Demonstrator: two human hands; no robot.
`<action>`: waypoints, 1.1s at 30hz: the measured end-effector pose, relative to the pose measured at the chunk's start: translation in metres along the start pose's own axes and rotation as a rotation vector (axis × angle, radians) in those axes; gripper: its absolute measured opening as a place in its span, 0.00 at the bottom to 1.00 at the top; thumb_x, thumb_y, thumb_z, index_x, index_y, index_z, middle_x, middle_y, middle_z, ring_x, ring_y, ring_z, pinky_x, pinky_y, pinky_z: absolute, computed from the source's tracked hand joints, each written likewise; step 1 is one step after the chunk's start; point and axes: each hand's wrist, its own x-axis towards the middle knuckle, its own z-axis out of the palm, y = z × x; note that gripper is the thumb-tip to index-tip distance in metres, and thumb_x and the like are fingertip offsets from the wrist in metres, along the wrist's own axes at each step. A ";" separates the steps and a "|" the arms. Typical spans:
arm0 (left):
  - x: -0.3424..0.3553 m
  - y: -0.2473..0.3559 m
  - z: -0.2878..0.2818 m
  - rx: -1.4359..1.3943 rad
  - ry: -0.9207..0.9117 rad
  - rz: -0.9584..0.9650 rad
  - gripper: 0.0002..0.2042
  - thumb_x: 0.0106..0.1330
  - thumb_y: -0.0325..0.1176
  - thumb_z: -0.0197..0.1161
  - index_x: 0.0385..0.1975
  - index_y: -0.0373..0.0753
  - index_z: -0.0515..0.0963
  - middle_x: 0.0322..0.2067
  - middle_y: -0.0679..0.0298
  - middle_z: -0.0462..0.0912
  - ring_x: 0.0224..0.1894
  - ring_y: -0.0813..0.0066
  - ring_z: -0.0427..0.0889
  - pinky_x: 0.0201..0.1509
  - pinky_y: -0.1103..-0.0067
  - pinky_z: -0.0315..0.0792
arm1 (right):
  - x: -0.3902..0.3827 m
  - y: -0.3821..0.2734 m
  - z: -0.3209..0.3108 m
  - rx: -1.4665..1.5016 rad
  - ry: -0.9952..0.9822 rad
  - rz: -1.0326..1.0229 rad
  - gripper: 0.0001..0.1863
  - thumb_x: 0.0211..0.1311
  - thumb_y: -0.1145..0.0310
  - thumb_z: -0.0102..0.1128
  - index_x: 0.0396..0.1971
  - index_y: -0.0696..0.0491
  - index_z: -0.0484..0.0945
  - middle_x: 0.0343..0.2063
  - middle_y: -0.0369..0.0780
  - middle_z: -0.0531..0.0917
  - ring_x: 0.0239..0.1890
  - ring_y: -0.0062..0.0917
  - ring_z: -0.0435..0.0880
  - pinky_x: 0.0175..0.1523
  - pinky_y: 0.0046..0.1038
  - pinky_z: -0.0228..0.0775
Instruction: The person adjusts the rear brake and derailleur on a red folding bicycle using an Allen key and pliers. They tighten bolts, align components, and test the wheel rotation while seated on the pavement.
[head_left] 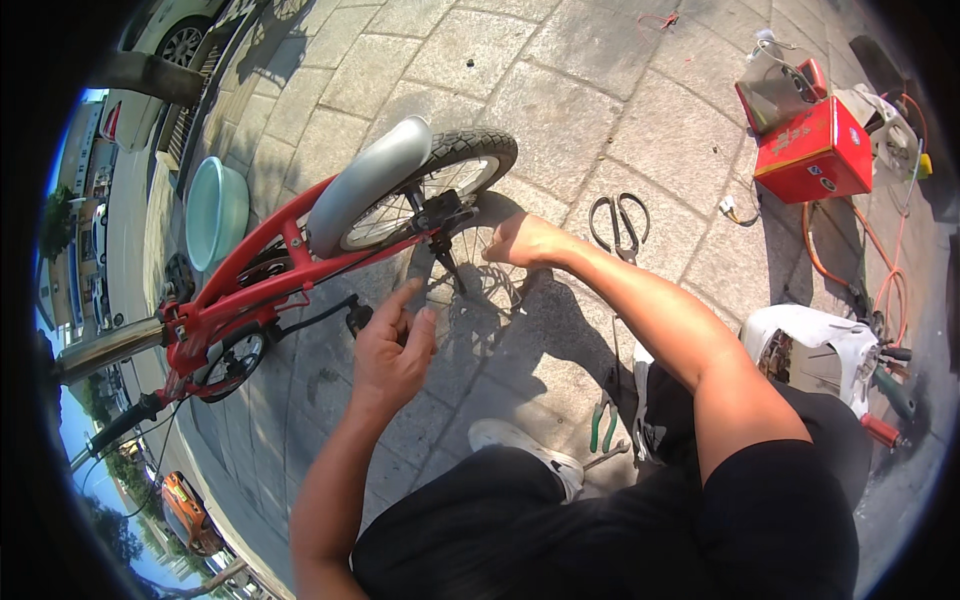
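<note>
A red bicycle (250, 240) stands at the left, its wheel with a black tyre (492, 150) and silver mudguard (370, 185) close to me. My right hand (522, 242) reaches to the near side of this wheel, beside the dark hub parts (440, 212). Its fingers are bent together; what they grip, if anything, is hidden. My left hand (393, 350) hovers just below the hub, index finger stretched out and thumb apart, holding nothing visible. Black-handled scissors (620, 225) lie on the paving past my right forearm. Green-handled pliers (603, 425) and a wrench (607, 455) lie by my shoes.
A pale green basin (215, 213) stands beyond the bicycle. At the right are a red box (815, 152), an orange hose (812, 245) and a white plastic-bodied object (820, 335). Parked cars, including an orange one (192, 513), line the road at left.
</note>
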 end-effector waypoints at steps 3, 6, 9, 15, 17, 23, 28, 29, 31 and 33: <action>-0.051 0.015 -0.046 0.074 -0.108 0.011 0.24 0.76 0.31 0.68 0.68 0.29 0.74 0.23 0.69 0.80 0.25 0.84 0.79 0.32 0.82 0.73 | 0.000 0.028 -0.049 -0.212 0.090 0.206 0.17 0.61 0.64 0.59 0.38 0.59 0.91 0.43 0.55 0.90 0.51 0.48 0.91 0.56 0.45 0.82; -0.099 0.027 -0.090 0.083 0.085 0.139 0.22 0.76 0.29 0.67 0.66 0.28 0.76 0.24 0.64 0.82 0.27 0.80 0.83 0.34 0.82 0.75 | 0.018 0.038 -0.118 -0.403 0.161 0.262 0.16 0.61 0.66 0.58 0.40 0.58 0.89 0.45 0.55 0.90 0.54 0.49 0.90 0.57 0.46 0.82; -0.125 0.050 -0.102 -0.094 0.288 -0.022 0.21 0.75 0.28 0.67 0.64 0.27 0.77 0.23 0.64 0.82 0.29 0.77 0.84 0.35 0.81 0.77 | 0.053 0.044 -0.151 -0.371 0.284 0.027 0.13 0.61 0.66 0.57 0.37 0.56 0.87 0.41 0.54 0.90 0.50 0.49 0.91 0.54 0.47 0.82; -0.108 0.037 -0.072 0.358 -0.030 -0.118 0.20 0.67 0.27 0.74 0.58 0.32 0.83 0.27 0.62 0.87 0.24 0.77 0.81 0.29 0.78 0.74 | 0.082 0.079 -0.118 -0.662 -0.048 -0.474 0.12 0.62 0.60 0.65 0.32 0.55 0.82 0.34 0.49 0.87 0.41 0.50 0.89 0.44 0.49 0.81; -0.105 0.045 -0.072 0.332 -0.134 -0.231 0.20 0.63 0.26 0.76 0.55 0.33 0.84 0.27 0.61 0.87 0.24 0.72 0.82 0.27 0.76 0.73 | 0.061 0.075 -0.090 -0.595 -0.105 -0.517 0.11 0.65 0.60 0.63 0.35 0.53 0.82 0.34 0.48 0.87 0.39 0.49 0.89 0.43 0.49 0.82; -0.086 0.063 -0.069 0.285 -0.155 -0.172 0.19 0.65 0.27 0.75 0.56 0.34 0.84 0.27 0.62 0.86 0.23 0.72 0.82 0.28 0.76 0.73 | 0.047 0.053 -0.010 -0.397 -0.061 -0.370 0.13 0.70 0.56 0.61 0.47 0.47 0.81 0.37 0.43 0.88 0.42 0.44 0.90 0.45 0.46 0.83; -0.069 0.075 -0.066 0.260 -0.215 -0.151 0.20 0.66 0.30 0.76 0.58 0.36 0.84 0.28 0.62 0.86 0.24 0.69 0.84 0.29 0.76 0.74 | 0.067 0.070 0.034 -0.113 0.127 -0.506 0.10 0.67 0.63 0.65 0.46 0.48 0.83 0.33 0.42 0.87 0.37 0.41 0.90 0.45 0.40 0.86; -0.067 0.075 -0.065 0.246 -0.236 -0.145 0.20 0.67 0.30 0.76 0.58 0.36 0.84 0.29 0.62 0.87 0.25 0.68 0.85 0.30 0.75 0.75 | 0.067 0.072 0.034 -0.233 0.188 -0.607 0.09 0.67 0.64 0.65 0.44 0.49 0.82 0.32 0.42 0.87 0.35 0.41 0.89 0.44 0.40 0.86; -0.064 0.079 -0.062 0.235 -0.265 -0.102 0.21 0.67 0.32 0.75 0.60 0.38 0.83 0.31 0.61 0.88 0.29 0.66 0.86 0.33 0.74 0.77 | 0.067 0.067 0.035 -0.358 0.244 -0.735 0.06 0.67 0.66 0.63 0.40 0.51 0.81 0.28 0.43 0.85 0.31 0.42 0.88 0.41 0.40 0.85; -0.057 0.084 -0.059 0.224 -0.294 -0.064 0.21 0.68 0.33 0.75 0.61 0.39 0.83 0.34 0.61 0.89 0.32 0.64 0.88 0.37 0.73 0.79 | 0.071 0.070 0.042 -0.374 0.243 -0.772 0.03 0.67 0.70 0.60 0.35 0.52 0.79 0.24 0.45 0.83 0.28 0.42 0.86 0.37 0.41 0.84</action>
